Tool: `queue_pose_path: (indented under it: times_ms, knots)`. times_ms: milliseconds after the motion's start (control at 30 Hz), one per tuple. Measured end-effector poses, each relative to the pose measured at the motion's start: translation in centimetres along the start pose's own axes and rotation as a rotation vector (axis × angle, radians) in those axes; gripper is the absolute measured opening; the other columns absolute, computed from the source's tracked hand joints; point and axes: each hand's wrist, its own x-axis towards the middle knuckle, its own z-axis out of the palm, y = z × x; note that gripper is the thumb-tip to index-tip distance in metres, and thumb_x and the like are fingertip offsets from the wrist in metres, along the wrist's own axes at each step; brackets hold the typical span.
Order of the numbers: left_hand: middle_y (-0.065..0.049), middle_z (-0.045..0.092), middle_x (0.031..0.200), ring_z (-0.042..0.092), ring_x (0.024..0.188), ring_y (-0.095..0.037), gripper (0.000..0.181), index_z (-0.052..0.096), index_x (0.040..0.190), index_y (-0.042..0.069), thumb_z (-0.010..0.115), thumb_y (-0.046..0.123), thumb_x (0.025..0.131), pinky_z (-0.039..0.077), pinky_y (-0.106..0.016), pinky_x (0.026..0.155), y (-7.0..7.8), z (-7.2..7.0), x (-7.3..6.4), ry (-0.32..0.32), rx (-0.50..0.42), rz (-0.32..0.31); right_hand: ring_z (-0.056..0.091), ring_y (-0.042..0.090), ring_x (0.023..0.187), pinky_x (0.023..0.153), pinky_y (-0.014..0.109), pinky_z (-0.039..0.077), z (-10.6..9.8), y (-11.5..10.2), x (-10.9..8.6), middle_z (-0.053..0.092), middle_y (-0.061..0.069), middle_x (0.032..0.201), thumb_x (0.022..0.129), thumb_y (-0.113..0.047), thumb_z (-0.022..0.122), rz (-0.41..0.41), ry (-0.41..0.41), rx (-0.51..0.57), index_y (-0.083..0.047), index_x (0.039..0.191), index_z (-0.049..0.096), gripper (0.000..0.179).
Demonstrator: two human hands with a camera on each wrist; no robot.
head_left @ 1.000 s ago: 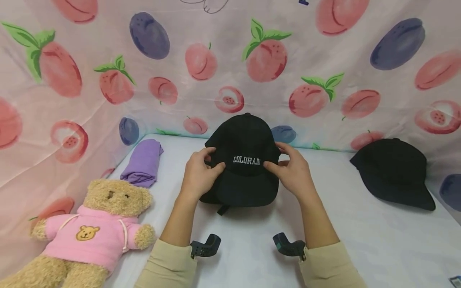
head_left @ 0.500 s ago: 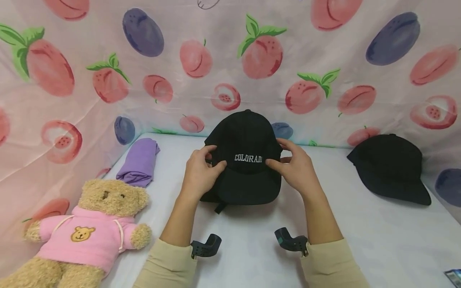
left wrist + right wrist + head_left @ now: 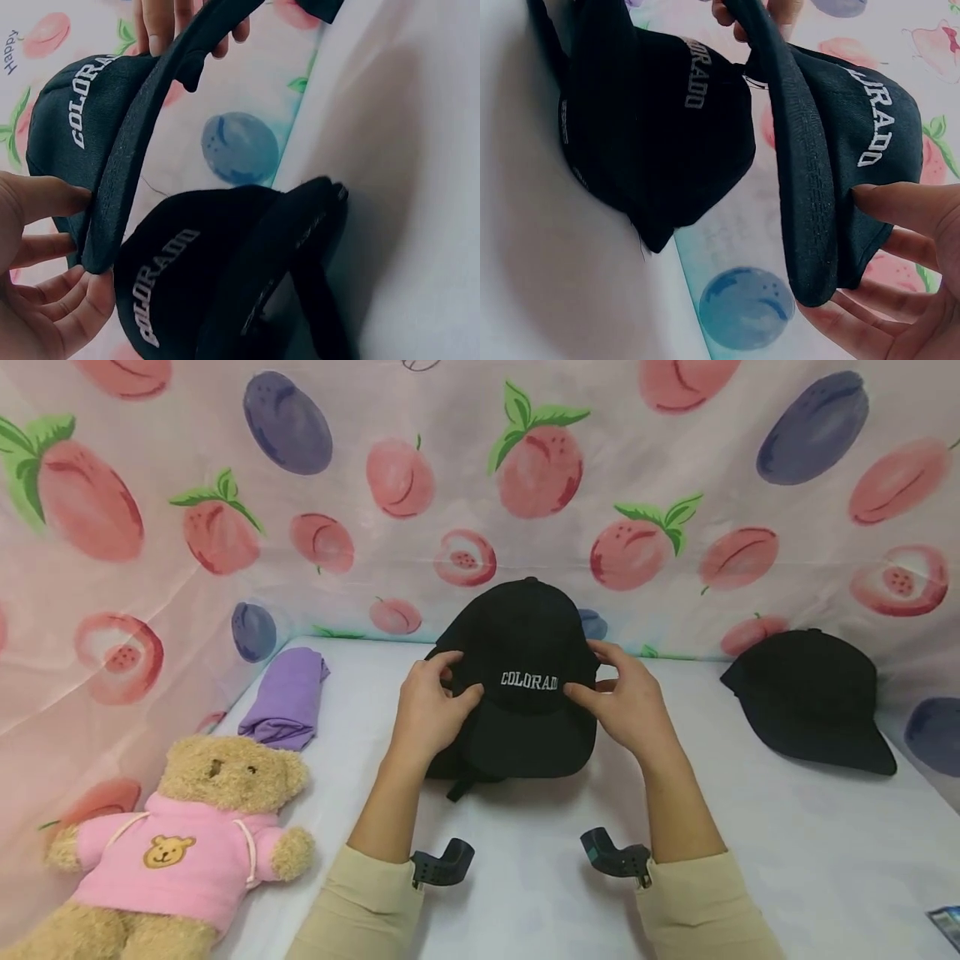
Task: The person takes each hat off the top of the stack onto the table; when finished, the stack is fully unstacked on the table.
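A black baseball cap with white "COLORADO" lettering is held brim toward me. My left hand grips its left side, thumb on the front near the brim. On the other side my right hand pinches it the same way, its thumb over the last letter. Both wrist views show the held cap raised over a second black COLORADO cap, which sits on the white surface. From the head view that lower cap is mostly hidden; a strap shows below it.
Another black cap lies at the right. On the left are a folded purple cloth and a teddy bear in a pink hoodie. A fruit-print curtain stands behind. A small printed item lies at the lower right edge.
Both hands keep their grip while the held cap shifts slightly right and up. The head view has turned a little, so the surroundings shift left and up in it.
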Motion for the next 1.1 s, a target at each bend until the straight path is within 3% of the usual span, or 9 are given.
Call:
queue_pose_path:
  times_ms: [567, 1100]
  knots:
    - [-0.013, 0.054, 0.107, 0.056, 0.088, -0.023, 0.053, 0.062, 0.141, 0.008, 0.076, 0.023, 0.092, 0.044, -0.035, 0.077, 1.6, 2.9, 0.4, -0.053, 0.006, 0.042, 0.064, 0.043, 0.124, 0.103, 0.058, 0.051, -1.9, 2.3, -0.8, 0.048, 0.023, 0.156, 0.096, -0.025, 0.072, 0.006, 0.074, -0.033, -0.011, 0.158, 0.041, 0.072]
    - [-0.014, 0.055, 0.109, 0.052, 0.097, -0.028, 0.054, 0.061, 0.143, 0.008, 0.075, 0.023, 0.093, 0.047, -0.043, 0.085, 2.4, 6.0, 1.2, -0.120, 0.016, 0.058, 0.063, 0.045, 0.125, 0.103, 0.060, 0.051, -4.1, 4.2, -0.9, 0.046, 0.026, 0.155, 0.096, -0.026, 0.070, 0.030, 0.093, -0.095, -0.009, 0.158, 0.039, 0.072]
